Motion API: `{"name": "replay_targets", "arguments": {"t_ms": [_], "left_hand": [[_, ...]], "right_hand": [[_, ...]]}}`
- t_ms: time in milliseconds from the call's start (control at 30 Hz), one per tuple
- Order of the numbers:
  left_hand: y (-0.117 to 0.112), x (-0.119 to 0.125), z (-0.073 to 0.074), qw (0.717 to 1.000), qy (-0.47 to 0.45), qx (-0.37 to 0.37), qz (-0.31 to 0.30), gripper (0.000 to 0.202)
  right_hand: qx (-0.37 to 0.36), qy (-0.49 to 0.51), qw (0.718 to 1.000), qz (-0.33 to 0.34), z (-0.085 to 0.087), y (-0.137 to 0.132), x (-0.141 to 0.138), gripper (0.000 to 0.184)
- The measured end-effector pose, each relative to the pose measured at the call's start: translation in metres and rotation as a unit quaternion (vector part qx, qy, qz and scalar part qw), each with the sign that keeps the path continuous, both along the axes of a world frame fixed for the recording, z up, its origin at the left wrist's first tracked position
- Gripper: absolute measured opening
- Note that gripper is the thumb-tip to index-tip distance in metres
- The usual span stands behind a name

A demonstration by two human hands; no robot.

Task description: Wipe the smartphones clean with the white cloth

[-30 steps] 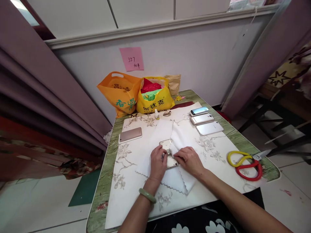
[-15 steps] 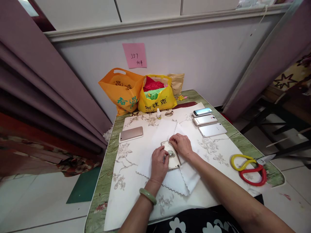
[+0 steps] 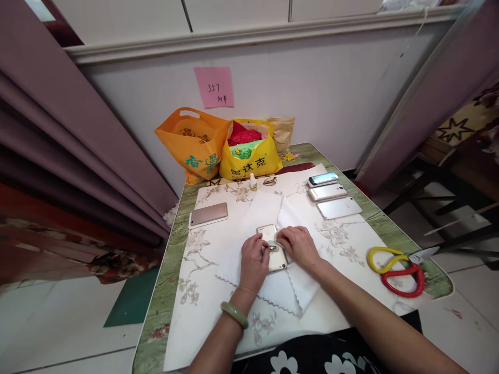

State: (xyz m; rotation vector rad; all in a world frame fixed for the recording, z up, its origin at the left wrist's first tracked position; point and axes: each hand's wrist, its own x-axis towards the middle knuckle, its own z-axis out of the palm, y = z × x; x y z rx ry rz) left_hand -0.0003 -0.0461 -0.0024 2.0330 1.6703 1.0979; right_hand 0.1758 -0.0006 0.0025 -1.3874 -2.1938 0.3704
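A pale gold phone (image 3: 279,264) lies back side up on a white cloth with zigzag edges (image 3: 275,297). On its back sits a round, greyish ring holder (image 3: 275,248), partly covered by fingers. My left hand (image 3: 254,261), with a green bangle on the wrist, is at the phone's left side, thumb and forefinger pinched at the metal ring. From the right, my right hand (image 3: 299,245) reaches over the phone's edge beside the holder, fingertips pressed together. Whatever they may hold is too small to make out.
Several other phones lie about: a rose-gold one (image 3: 208,213) at left, a silver one (image 3: 339,208) among those at right. Large red-and-yellow scissors (image 3: 395,270) rest near the right edge. Behind stand a small white bottle (image 3: 253,182), an orange bag (image 3: 193,143) and a filled yellow bag (image 3: 251,165).
My right hand has moved from the phone's top right corner down toward the ring holder. My left hand keeps its pinch at the ring. The view has shifted slightly.
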Motion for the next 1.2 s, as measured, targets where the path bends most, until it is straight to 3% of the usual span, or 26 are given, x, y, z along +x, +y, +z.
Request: {"name": "replay_targets", "arguments": {"t_ms": [167,333,433,633,767,933,1033,1133,1200], "left_hand": [[0.000,0.000,-0.002,1.000,0.009,0.003,-0.003,0.012],[-0.001,0.001,-0.002,1.000,-0.012,0.013,0.011,0.012],[-0.001,0.001,0.001,1.000,-0.015,0.012,0.012,0.012],[-0.001,0.001,0.003,1.000,0.003,0.023,0.003,0.007],[0.001,0.001,-0.001,1.000,0.002,0.023,-0.006,0.007],[0.007,0.006,0.010,0.995,-0.084,-0.038,-0.035,0.013],[0.017,0.007,0.029,0.966,-0.219,-0.135,-0.024,0.020],[0.036,0.004,0.046,0.894,-0.358,-0.267,-0.036,0.030],[0.051,-0.001,0.053,0.850,-0.402,-0.339,-0.039,0.032]], "right_hand": [[0.007,-0.004,0.999,-0.040,-0.003,0.011,-0.009,0.012],[0.000,-0.007,1.000,0.020,0.005,-0.006,0.002,0.013],[-0.007,-0.002,1.000,0.029,0.008,-0.003,0.003,0.014],[0.011,0.044,0.999,-0.015,-0.002,0.025,-0.016,0.016],[0.019,0.113,0.992,-0.057,-0.011,0.028,-0.015,0.016],[0.030,0.217,0.966,-0.139,-0.016,0.025,-0.004,0.021],[0.041,0.262,0.947,-0.181,-0.019,0.026,-0.001,0.021],[0.044,0.291,0.932,-0.211,-0.022,0.028,0.000,0.022],[0.041,0.302,0.927,-0.217,-0.023,0.029,0.000,0.022]]}}
